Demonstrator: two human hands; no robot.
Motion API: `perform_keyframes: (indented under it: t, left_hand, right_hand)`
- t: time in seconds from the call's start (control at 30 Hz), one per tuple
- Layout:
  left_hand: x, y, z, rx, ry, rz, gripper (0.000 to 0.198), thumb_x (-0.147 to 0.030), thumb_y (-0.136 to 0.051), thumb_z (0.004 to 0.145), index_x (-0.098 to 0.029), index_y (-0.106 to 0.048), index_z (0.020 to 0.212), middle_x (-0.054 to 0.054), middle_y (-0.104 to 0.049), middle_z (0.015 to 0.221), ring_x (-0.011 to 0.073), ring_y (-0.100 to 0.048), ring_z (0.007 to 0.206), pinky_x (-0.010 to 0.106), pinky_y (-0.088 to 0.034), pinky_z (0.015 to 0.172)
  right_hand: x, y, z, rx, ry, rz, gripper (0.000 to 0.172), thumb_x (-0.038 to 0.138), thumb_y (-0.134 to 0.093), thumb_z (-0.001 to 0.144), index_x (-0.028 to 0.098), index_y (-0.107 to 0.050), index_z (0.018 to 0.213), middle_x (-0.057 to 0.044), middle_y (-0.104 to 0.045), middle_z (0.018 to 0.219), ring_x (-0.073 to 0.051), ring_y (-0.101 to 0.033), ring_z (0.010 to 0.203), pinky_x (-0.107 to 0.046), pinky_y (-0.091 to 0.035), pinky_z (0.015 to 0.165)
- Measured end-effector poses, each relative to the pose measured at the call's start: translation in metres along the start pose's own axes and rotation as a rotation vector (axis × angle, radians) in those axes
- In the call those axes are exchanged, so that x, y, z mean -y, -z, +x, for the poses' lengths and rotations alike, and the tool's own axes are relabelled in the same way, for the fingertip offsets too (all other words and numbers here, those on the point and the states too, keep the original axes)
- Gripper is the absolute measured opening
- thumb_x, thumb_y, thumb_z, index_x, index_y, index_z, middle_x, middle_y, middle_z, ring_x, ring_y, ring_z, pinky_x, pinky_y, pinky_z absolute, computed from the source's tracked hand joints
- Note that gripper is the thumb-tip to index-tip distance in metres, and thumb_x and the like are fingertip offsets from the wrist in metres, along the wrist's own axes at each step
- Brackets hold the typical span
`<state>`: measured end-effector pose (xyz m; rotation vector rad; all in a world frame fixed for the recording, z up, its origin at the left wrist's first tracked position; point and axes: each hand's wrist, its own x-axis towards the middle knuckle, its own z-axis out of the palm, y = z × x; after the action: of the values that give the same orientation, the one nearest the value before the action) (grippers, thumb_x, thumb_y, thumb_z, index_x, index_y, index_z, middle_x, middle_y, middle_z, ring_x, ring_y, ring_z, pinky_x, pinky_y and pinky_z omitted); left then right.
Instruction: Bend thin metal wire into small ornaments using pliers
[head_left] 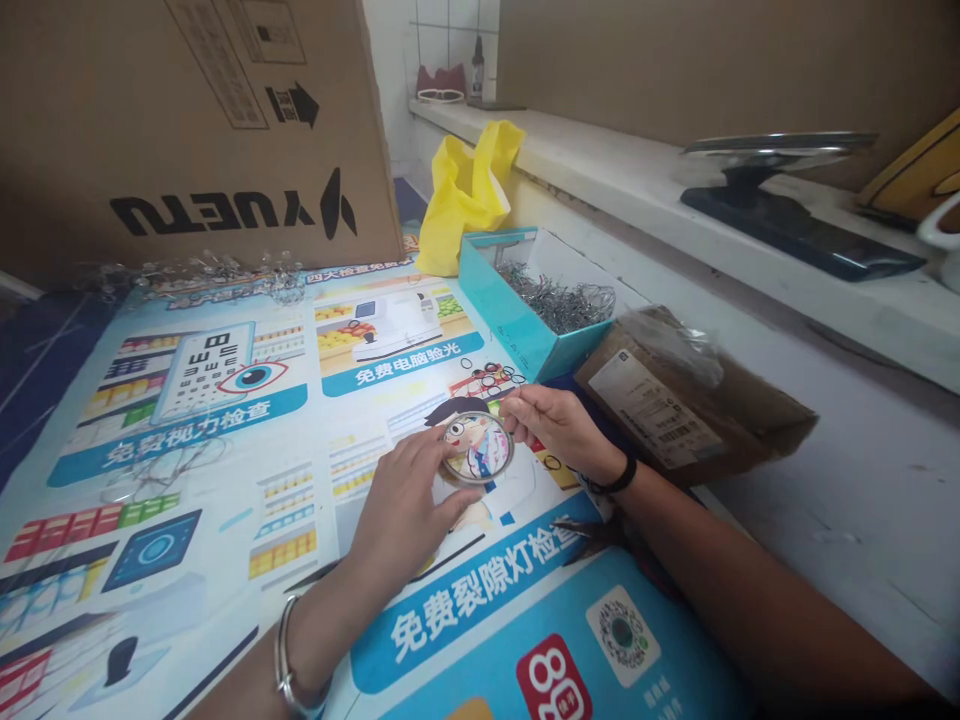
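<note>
A small round hoop [512, 462] with a thin greyish rim is held above the printed sheet [382, 420], and the sheet's picture shows through its middle. I cannot tell whether it is a coil of wire or a roll of clear tape. My left hand [409, 500] grips its left side between thumb and fingers. At the upper right rim, my right hand [551, 425] is closed in a pinch; whatever is between those fingertips is too small to make out. Several small dark rings [491, 378] lie just beyond my right hand.
A turquoise box [499, 320] holds a tangle of thin metal pieces [559, 300]. Beside it are an opened brown carton [652, 390] and a yellow bag [465, 200]. A large carton [247, 150] stands behind. Clear pieces [285, 280] lie near it. A dark tool [589, 540] is partly under my right forearm.
</note>
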<state>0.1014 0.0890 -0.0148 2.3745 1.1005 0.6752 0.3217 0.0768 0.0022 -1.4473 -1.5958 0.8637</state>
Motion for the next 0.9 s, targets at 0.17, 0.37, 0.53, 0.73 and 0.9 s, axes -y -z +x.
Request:
perform_keyframes:
  t: [0.17,0.37,0.53,0.73,0.9]
  left_hand:
    - [-0.001,-0.003,0.002,0.01,0.006,0.056,0.033,-0.03,-0.067,0.074,-0.022,-0.056,0.104,0.009,-0.056,0.126,0.0279,-0.049,0.115,0.047,-0.039,0.092]
    - [-0.001,-0.004,0.007,-0.005,0.0,0.066,0.032,-0.029,-0.065,0.076,-0.022,-0.055,0.106,0.009,-0.057,0.125,0.0286,-0.051,0.113,0.048,-0.039,0.09]
    - [0.001,-0.005,0.006,0.002,-0.021,0.088,0.032,-0.028,-0.062,0.078,-0.023,-0.053,0.108,0.009,-0.055,0.127,0.0286,-0.05,0.114,0.048,-0.039,0.09]
    - [0.001,-0.005,0.004,0.01,-0.031,0.127,0.032,-0.029,-0.061,0.08,-0.022,-0.052,0.109,0.009,-0.054,0.128,0.0281,-0.049,0.115,0.048,-0.04,0.091]
    - [0.002,-0.005,0.004,0.015,-0.042,0.157,0.032,-0.027,-0.061,0.08,-0.021,-0.051,0.11,0.008,-0.054,0.128,0.0271,-0.049,0.115,0.048,-0.041,0.091]
  right_hand:
    - [-0.003,-0.005,0.001,-0.018,0.118,-0.223,0.037,0.04,-0.039,0.092,0.017,-0.055,0.067,0.001,-0.052,0.059,-0.009,-0.046,0.054,-0.021,-0.035,0.053]
    - [-0.004,-0.008,0.003,-0.071,0.164,-0.327,0.038,0.037,-0.036,0.093,0.018,-0.052,0.066,0.001,-0.049,0.059,-0.011,-0.044,0.057,-0.023,-0.032,0.057]
    - [-0.007,-0.01,0.006,-0.07,0.169,-0.366,0.036,0.037,-0.037,0.093,0.018,-0.053,0.067,0.001,-0.05,0.061,-0.011,-0.044,0.058,-0.023,-0.031,0.057]
    - [-0.007,-0.012,0.007,-0.045,0.18,-0.359,0.035,0.035,-0.038,0.093,0.018,-0.049,0.065,0.002,-0.048,0.061,-0.01,-0.043,0.058,-0.022,-0.031,0.057]
    - [-0.008,-0.013,0.008,-0.054,0.185,-0.354,0.033,0.034,-0.039,0.093,0.018,-0.051,0.067,0.001,-0.052,0.064,-0.01,-0.046,0.059,-0.021,-0.033,0.058]
